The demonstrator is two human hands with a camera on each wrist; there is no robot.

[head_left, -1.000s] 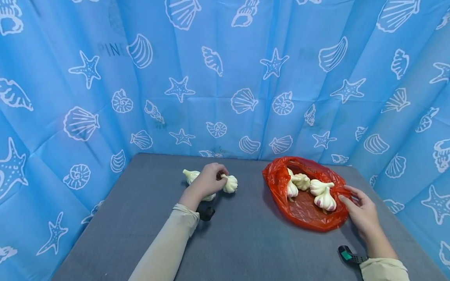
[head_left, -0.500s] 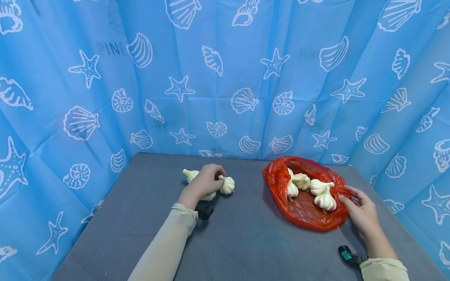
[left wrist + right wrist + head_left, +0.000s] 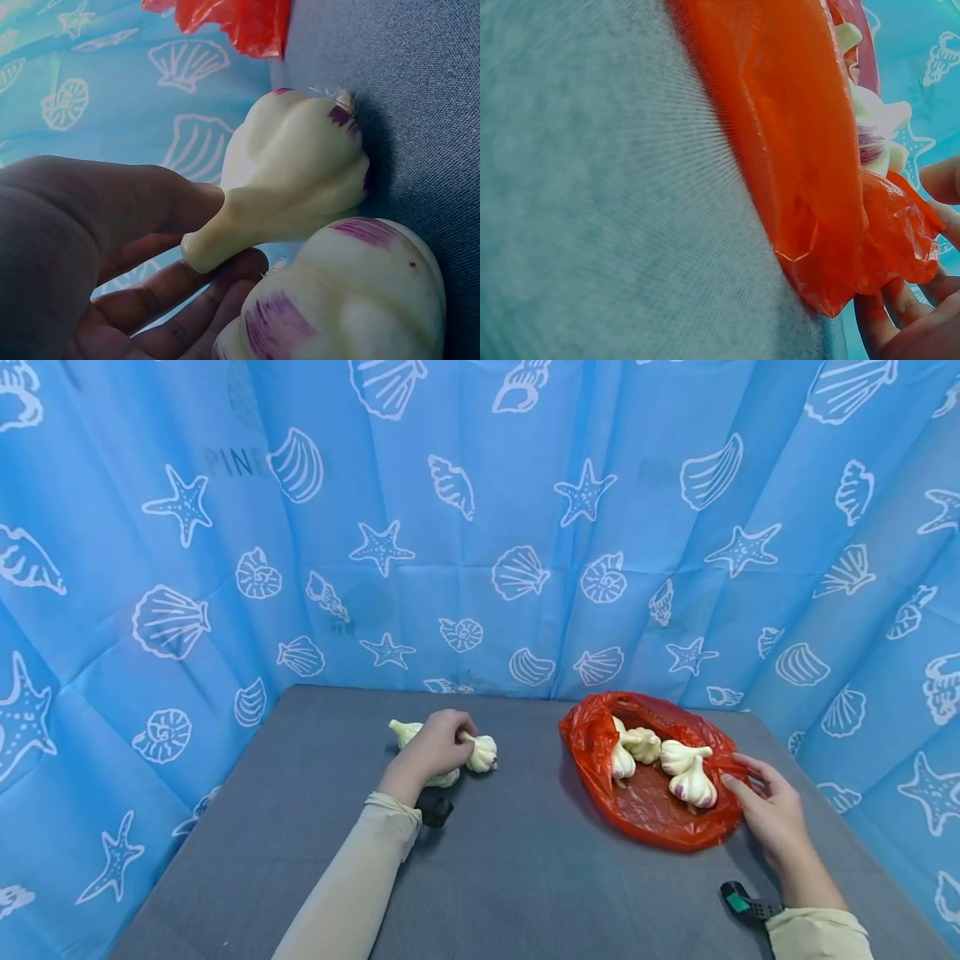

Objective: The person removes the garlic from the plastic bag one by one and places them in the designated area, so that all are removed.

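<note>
My left hand (image 3: 433, 748) pinches a white garlic bulb (image 3: 482, 754) by its stem, thumb on one side and fingers on the other. The left wrist view shows this bulb close up, with purple patches near its root end. Close to it lies a second garlic bulb (image 3: 352, 300), partly covered by my hand in the head view. A further garlic bulb (image 3: 403, 732) shows behind the left hand. On the right, my right hand (image 3: 777, 814) grips the edge of a red plastic bag (image 3: 637, 820). Several garlic bulbs (image 3: 693, 787) lie inside its wide mouth.
A grey cloth covers the table (image 3: 510, 877). Blue curtains (image 3: 480, 527) with white shells and starfish hang behind and at both sides. Each wrist wears a black band, and a dark device (image 3: 737, 900) on the right one has a green patch.
My left hand has shifted slightly to the left, and the garlic bulb pinched in it has moved left too. The right hand and the bag stay where they were.
</note>
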